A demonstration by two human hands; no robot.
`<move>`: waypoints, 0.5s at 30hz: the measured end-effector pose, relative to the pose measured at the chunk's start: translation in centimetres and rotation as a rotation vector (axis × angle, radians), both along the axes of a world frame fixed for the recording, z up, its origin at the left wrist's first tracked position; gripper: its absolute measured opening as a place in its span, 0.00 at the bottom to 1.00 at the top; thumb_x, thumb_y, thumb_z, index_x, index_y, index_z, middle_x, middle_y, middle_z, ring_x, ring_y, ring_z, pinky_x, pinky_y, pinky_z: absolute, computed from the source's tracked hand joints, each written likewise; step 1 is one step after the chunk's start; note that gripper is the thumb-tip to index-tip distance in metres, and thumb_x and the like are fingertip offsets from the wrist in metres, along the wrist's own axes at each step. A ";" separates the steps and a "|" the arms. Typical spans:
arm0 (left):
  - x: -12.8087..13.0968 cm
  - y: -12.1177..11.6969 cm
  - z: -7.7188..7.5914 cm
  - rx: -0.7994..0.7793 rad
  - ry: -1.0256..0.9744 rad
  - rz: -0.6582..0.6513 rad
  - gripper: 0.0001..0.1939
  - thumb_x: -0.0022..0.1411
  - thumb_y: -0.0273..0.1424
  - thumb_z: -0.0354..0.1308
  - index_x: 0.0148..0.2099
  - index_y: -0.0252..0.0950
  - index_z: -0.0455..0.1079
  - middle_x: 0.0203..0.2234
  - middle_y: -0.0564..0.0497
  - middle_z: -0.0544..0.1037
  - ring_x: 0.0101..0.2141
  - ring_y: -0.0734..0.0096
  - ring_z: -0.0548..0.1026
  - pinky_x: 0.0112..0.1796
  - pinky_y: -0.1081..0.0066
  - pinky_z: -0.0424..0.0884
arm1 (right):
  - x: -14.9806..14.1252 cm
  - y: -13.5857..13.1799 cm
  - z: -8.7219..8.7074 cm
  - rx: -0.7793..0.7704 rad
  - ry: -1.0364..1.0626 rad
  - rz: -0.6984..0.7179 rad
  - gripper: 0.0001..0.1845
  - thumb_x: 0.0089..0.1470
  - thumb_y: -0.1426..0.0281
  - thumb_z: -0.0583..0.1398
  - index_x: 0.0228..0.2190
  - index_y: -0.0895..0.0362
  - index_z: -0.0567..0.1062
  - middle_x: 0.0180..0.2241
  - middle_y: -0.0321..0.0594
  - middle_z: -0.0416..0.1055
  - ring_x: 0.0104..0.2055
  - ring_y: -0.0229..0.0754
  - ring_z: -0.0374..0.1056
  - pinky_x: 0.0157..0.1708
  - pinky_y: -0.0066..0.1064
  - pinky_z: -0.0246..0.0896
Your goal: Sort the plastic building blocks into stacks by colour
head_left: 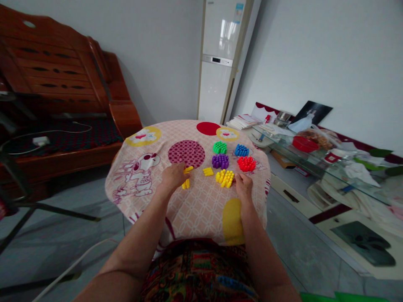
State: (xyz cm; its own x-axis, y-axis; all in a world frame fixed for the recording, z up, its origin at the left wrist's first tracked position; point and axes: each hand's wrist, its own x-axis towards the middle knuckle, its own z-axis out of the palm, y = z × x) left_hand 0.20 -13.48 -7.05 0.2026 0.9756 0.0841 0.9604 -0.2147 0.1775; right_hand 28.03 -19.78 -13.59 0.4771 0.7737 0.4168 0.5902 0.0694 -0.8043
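My left hand [174,176] reaches over the tablecloth with its fingers curled down at a few small yellow sticks [186,184]. One yellow stick [189,169] pokes out by the fingertips, which are partly hidden. My right hand [244,185] is closed at the right edge of a bunch of yellow knobbed sticks [224,178]; what its fingers hold, if anything, is too small to tell. Between the hands lies a short row of yellow sticks [208,171]. Behind the yellow bunch stand purple [220,161], green [219,147], blue [242,150] and red bunches [246,164].
A patterned cloth [195,209] covers the round table. On the right, a glass-topped cabinet [327,167] carries papers, a red container [304,144] and bags. A wooden bench [63,79] stands at the left, and a tall white air conditioner [217,79] behind.
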 end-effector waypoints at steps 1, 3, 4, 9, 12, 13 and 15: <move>0.0 0.0 -0.1 0.001 -0.003 -0.001 0.18 0.60 0.38 0.57 0.50 0.36 0.71 0.44 0.40 0.79 0.44 0.54 0.77 0.39 0.65 0.70 | 0.0 0.0 0.0 0.001 0.004 0.007 0.18 0.53 0.58 0.51 0.19 0.56 0.66 0.19 0.32 0.61 0.24 0.37 0.55 0.26 0.29 0.48; 0.1 0.0 -0.4 0.009 -0.023 -0.001 0.17 0.60 0.37 0.57 0.50 0.36 0.71 0.44 0.40 0.79 0.43 0.53 0.77 0.39 0.64 0.71 | 0.1 0.0 -0.1 0.004 0.014 0.012 0.18 0.53 0.58 0.52 0.19 0.56 0.66 0.19 0.32 0.61 0.24 0.37 0.55 0.25 0.29 0.48; 0.1 0.0 -0.5 0.016 -0.044 -0.002 0.16 0.59 0.35 0.58 0.49 0.37 0.71 0.43 0.41 0.79 0.43 0.54 0.77 0.39 0.64 0.71 | 0.1 0.0 -0.2 0.006 0.018 0.009 0.18 0.53 0.58 0.52 0.19 0.56 0.66 0.19 0.33 0.61 0.24 0.37 0.55 0.25 0.29 0.48; 0.1 0.5 -0.4 0.122 -0.261 -0.091 0.15 0.55 0.27 0.58 0.46 0.36 0.73 0.41 0.44 0.80 0.42 0.60 0.77 0.43 0.66 0.70 | 0.1 0.1 -0.2 -0.001 0.025 0.013 0.18 0.53 0.58 0.52 0.19 0.56 0.67 0.19 0.34 0.62 0.25 0.37 0.56 0.25 0.28 0.48; 1.1 0.6 -0.4 0.180 -0.376 -0.189 0.16 0.53 0.25 0.57 0.46 0.35 0.74 0.41 0.45 0.78 0.40 0.62 0.76 0.43 0.68 0.71 | 0.1 0.0 -0.2 -0.013 0.025 0.007 0.19 0.54 0.58 0.52 0.19 0.56 0.67 0.19 0.33 0.62 0.24 0.37 0.56 0.25 0.29 0.48; 1.5 0.5 -0.6 0.193 -0.403 -0.212 0.17 0.52 0.23 0.56 0.46 0.35 0.74 0.42 0.45 0.78 0.40 0.63 0.76 0.42 0.68 0.71 | 0.0 0.0 -0.1 -0.009 0.022 0.000 0.19 0.54 0.58 0.52 0.19 0.56 0.67 0.19 0.33 0.61 0.24 0.37 0.55 0.25 0.29 0.48; 2.6 0.1 -1.0 0.206 -0.435 -0.249 0.18 0.51 0.21 0.56 0.46 0.35 0.73 0.43 0.45 0.76 0.41 0.63 0.75 0.42 0.68 0.71 | 0.0 0.1 -0.2 0.002 0.018 -0.007 0.18 0.53 0.59 0.52 0.18 0.56 0.66 0.18 0.32 0.60 0.23 0.37 0.55 0.26 0.29 0.48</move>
State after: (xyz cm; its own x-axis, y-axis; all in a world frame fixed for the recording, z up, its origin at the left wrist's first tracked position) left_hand 2.83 -13.36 -8.09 0.3295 0.8569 0.3966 0.7231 -0.4991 0.4775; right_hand 28.07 -19.72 -13.75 0.4901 0.7692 0.4101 0.5764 0.0670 -0.8144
